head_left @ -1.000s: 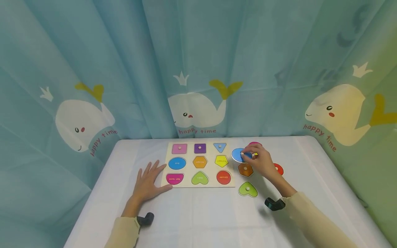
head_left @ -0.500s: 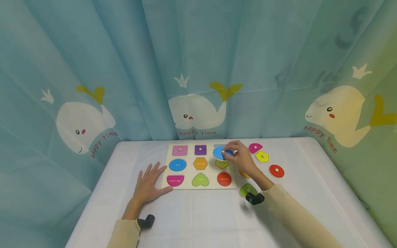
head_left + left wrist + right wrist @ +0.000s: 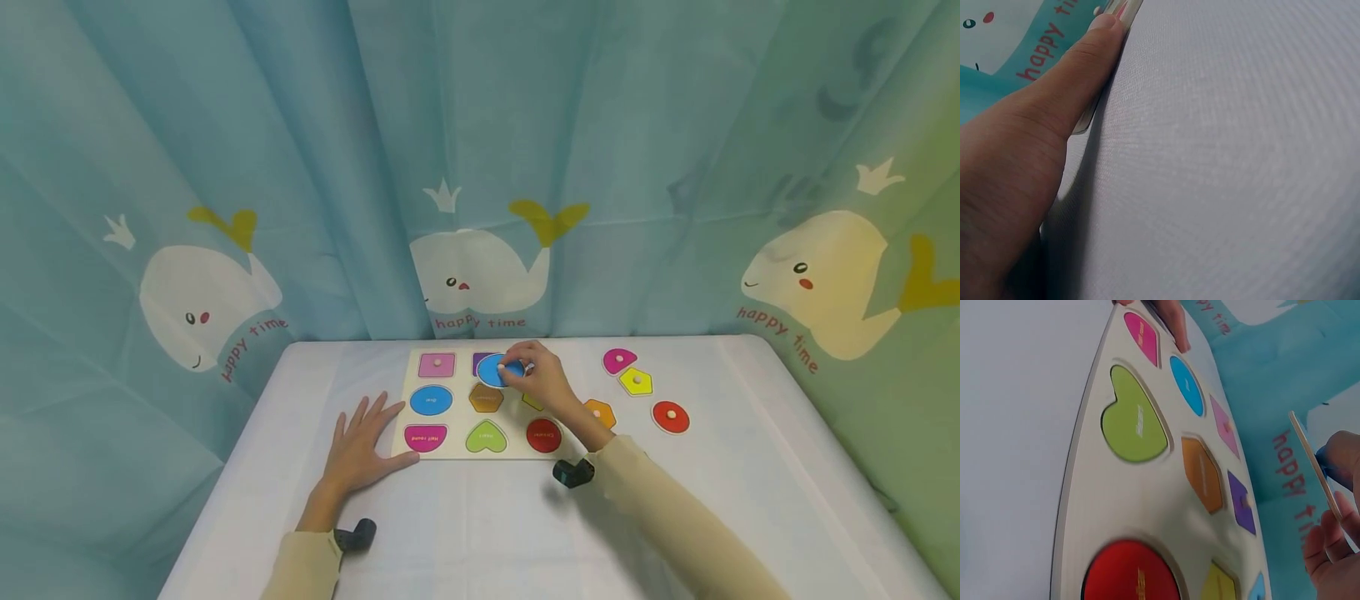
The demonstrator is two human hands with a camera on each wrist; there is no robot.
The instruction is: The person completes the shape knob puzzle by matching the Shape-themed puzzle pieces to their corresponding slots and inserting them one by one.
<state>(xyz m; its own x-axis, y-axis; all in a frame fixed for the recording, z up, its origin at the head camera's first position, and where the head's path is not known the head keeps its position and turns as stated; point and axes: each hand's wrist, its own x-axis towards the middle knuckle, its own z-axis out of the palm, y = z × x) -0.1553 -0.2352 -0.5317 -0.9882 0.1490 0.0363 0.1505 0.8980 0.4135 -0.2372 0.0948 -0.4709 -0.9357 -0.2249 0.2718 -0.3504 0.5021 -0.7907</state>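
Observation:
My right hand [image 3: 546,382] pinches a blue oval puzzle piece [image 3: 489,372] by its knob, above the back of the puzzle board [image 3: 459,421]. In the right wrist view the oval piece [image 3: 1308,450] appears edge-on, raised off the board. Spread and straight, my left hand [image 3: 358,448] rests at the board's left edge. Its thumb [image 3: 1079,65] lies along the near corner in the left wrist view. The board's oval recess [image 3: 431,401] shows blue. Knobbed pink [image 3: 437,365] and purple [image 3: 1242,503] pieces sit in the back row. My right hand covers the triangle in the head view.
Right of the board lie loose knobbed pieces: a magenta half round [image 3: 619,361], a yellow pentagon [image 3: 637,382], a red circle [image 3: 671,417] and an orange hexagon [image 3: 602,412] partly behind my right forearm. A curtain [image 3: 360,167] hangs behind the white table [image 3: 465,525].
My right hand has lifted the blue oval piece from the right of the board and carried it left over the board's back row. My left hand stays in place.

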